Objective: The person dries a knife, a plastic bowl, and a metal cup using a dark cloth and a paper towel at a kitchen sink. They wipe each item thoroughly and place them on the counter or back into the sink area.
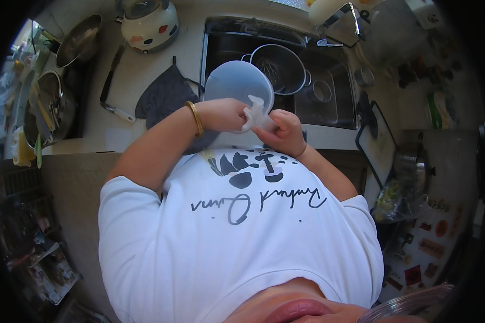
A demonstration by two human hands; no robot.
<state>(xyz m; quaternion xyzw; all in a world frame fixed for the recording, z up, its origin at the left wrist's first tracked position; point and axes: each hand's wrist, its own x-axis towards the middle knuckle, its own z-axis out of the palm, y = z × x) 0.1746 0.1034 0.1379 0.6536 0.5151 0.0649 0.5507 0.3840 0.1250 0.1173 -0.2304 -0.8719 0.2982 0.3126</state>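
My left hand, with a gold-coloured bangle at its wrist, pinches a crumpled, translucent white piece of thin material. The fingers of my right hand are at the other side of the same piece, thumb and forefinger on its edge. Beneath both hands is a round whitish plastic container, in front of the sink's near edge; what supports it is hidden. A dark grey cloth or mitt lies on the counter beside it, partly under my left forearm.
A metal pot with a whisk stands in the sink, next to a metal ring or small round container. A kettle, a black-handled utensil, and pans stand at left. A cutting board leans at right.
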